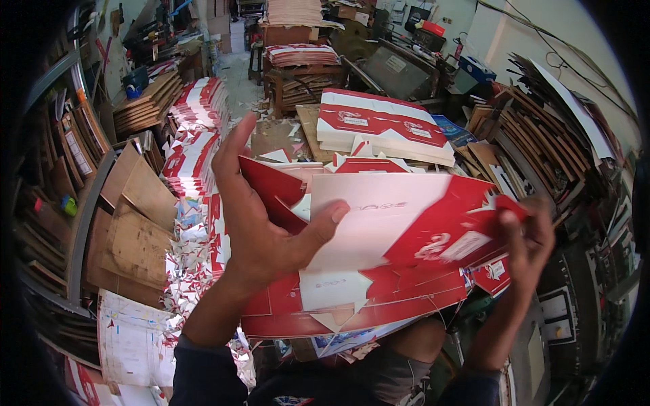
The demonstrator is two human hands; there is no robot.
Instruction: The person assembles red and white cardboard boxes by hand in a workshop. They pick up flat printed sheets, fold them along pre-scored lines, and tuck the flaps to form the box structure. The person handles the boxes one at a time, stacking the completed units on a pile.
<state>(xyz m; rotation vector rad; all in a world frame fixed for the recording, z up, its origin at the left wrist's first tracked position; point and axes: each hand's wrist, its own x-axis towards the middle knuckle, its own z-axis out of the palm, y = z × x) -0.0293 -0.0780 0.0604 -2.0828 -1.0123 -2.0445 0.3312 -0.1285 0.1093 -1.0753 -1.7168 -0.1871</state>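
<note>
A red and white printed cardboard sheet (379, 223) stands tilted up in front of me. My left hand (264, 230) is at its left edge, thumb pressed on the white face, the other fingers stretched up beside red card flaps (271, 186). At the sheet's right end, my right hand (528, 237) is closed in a pinch on a red corner; motion blurs its fingertips a little. Below, more red and white card (413, 298) with cut flaps lies over my lap. Whether the pinched corner is still joined to the sheet I cannot tell.
Beyond the sheet lies a thick stack of printed sheets (379, 122). On the left, more stacks (196, 159) stand beside heaped paper scraps (193, 264) and leaning brown boards (135, 223). Wooden boards (542, 135) crowd the right side, with a low wooden table (305, 84) farther back.
</note>
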